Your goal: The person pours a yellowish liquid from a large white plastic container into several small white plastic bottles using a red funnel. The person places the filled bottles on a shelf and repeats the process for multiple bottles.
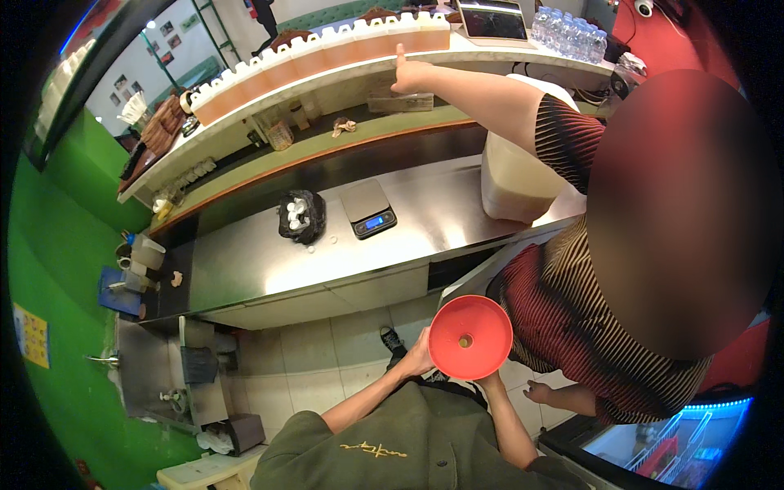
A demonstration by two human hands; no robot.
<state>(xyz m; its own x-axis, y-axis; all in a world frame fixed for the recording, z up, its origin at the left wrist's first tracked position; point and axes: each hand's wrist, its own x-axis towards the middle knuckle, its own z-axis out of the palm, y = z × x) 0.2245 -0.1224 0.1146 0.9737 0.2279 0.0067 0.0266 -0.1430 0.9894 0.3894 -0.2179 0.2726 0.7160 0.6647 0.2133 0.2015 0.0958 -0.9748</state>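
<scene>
A red plastic funnel (442,334) is held in front of my body, its wide mouth facing up and the spout hole visible at its centre. My left hand (418,355) grips its left side. Under the lower right rim is my right hand (490,380), mostly hidden by the funnel, and its fingers cannot be seen. Beyond, on the steel counter (429,214), sit a digital kitchen scale (367,208) with a lit display and a black plastic bag (301,215) of white caps. A large whitish plastic container (514,184) stands at the counter's right.
Close on my right, a co-worker in a striped top (563,288) points an arm (484,92) towards a row of amber-filled jugs (318,58) on the upper shelf. Water bottles (566,33) stand beside a laptop (493,21). A sink (147,367) lies left, a glass-topped freezer (661,441) lower right.
</scene>
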